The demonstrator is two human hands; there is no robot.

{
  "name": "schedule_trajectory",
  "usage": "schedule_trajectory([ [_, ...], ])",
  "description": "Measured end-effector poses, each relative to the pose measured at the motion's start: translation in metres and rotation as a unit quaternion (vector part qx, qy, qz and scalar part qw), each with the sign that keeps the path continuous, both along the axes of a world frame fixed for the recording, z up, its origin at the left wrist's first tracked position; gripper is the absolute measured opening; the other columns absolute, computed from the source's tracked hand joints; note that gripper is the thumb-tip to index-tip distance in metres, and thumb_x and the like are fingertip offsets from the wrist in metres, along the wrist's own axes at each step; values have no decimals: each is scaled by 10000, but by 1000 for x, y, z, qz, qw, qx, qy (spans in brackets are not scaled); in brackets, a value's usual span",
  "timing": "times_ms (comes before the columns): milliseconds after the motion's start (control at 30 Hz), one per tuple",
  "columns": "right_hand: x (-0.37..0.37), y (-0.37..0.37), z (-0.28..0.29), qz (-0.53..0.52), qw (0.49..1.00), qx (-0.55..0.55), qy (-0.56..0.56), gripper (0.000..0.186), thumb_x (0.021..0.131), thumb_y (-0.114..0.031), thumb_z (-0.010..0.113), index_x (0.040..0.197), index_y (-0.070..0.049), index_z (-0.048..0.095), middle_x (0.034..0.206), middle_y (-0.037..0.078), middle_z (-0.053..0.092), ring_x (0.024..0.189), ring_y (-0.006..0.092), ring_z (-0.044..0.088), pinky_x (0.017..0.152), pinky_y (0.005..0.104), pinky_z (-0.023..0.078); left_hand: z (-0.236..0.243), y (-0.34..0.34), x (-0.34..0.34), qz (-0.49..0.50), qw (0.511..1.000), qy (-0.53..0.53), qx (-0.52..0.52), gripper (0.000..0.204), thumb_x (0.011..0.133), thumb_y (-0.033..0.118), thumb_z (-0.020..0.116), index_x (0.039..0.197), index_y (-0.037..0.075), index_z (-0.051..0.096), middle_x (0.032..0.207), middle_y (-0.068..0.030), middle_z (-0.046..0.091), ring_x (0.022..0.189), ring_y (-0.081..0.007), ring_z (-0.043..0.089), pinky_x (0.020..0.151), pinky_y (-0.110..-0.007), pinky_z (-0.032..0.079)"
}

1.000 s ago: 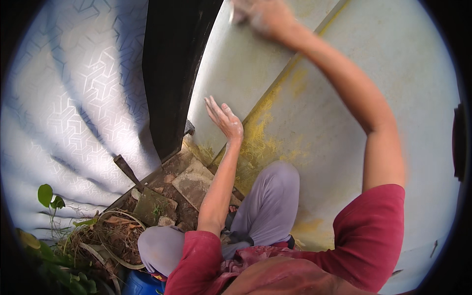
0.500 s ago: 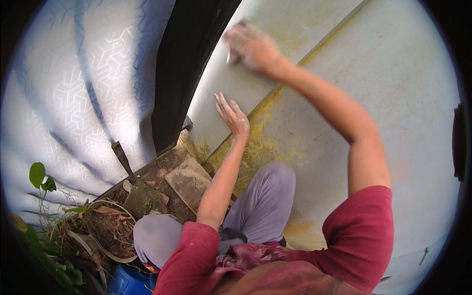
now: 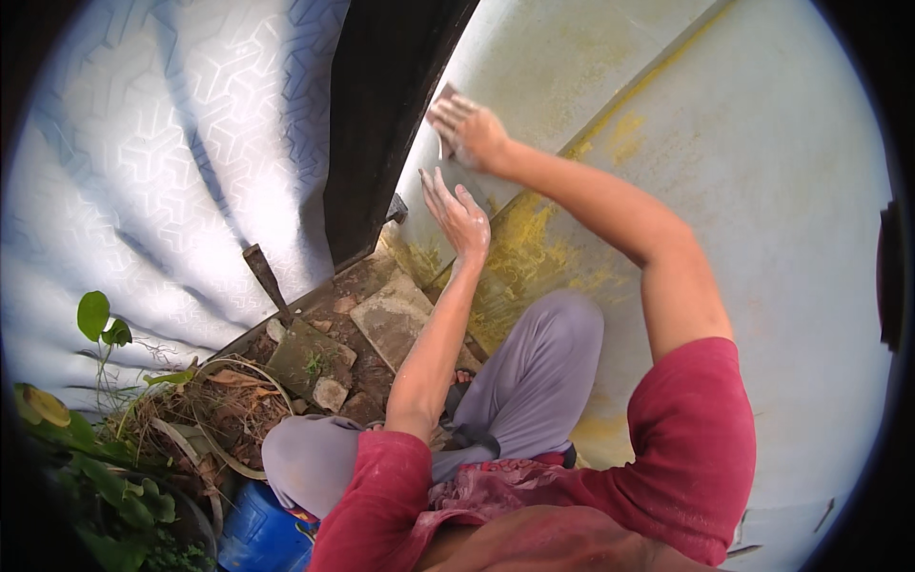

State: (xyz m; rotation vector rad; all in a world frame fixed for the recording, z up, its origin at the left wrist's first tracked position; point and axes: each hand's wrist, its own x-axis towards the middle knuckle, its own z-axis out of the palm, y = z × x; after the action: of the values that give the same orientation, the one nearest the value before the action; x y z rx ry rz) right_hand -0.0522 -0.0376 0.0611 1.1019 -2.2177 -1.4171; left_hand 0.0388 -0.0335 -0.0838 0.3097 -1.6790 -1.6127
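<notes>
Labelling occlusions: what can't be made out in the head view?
Head view:
- Pad: mostly covered by the right hand; full shape unclear.
- Left hand: its own back hides whether the palm touches the wall.
- Foot: mostly hidden by forearm and trousers.
- Blue container: cut by lower edge.

Green leaves (image 3: 93, 316) and dry plant litter (image 3: 227, 408) sit near a blue container (image 3: 255, 529) and patterned sheet (image 3: 224, 81).

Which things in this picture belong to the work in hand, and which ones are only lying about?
In the work:
- right hand
- brownish flat piece it holds
- left hand, open
- pale wall

Only lying about:
- flat slab
- dry leaves
- blue container
</notes>
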Motion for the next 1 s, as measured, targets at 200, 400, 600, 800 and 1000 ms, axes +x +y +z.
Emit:
schedule_trajectory([
  [200,-48,-28,161,84,976,-193,47,525,982,-291,465,1473,-114,522,1599,114,437,1521,227,333,1277,421,193,-30,-33,-7,43,998,-35,-41,490,1029,83,472,1493,-47,386,1634,-315,236,1495,-475,271,1217,-570,252],
  [400,-40,-14,70,73,977,-115,165,538,1006,-371,461,1425,-57,582,1572,85,491,1532,212,326,1308,415,136,-11,-13,-4,-3,999,-44,-17,460,1014,58,478,1462,-39,431,1631,-320,241,1483,-485,286,1197,-574,270],
  [600,-32,-9,37,-1,998,-66,24,617,1070,-439,326,1560,-79,429,1659,61,368,1573,210,234,1321,423,43,-17,-6,-1,-7,998,-63,6,444,1007,50,485,1441,-40,453,1629,-323,248,1472,-488,304,1198,-569,267],
  [800,-39,-44,118,5,963,-188,195,627,1044,-363,394,1563,-10,399,1675,132,325,1580,240,214,1304,414,100,-13,-30,-4,11,995,-96,9,430,1001,40,486,1425,-30,480,1638,-314,236,1499,-472,271,1217,-564,246],
  [1000,-17,-4,-126,-100,988,-21,-115,709,1018,-474,404,1591,-57,363,1691,58,307,1589,204,177,1307,475,-35,-33,-21,-9,70,992,-100,27,392,959,11,493,1345,-28,547,1588,-312,344,1481,-448,326,1202,-546,287],
])
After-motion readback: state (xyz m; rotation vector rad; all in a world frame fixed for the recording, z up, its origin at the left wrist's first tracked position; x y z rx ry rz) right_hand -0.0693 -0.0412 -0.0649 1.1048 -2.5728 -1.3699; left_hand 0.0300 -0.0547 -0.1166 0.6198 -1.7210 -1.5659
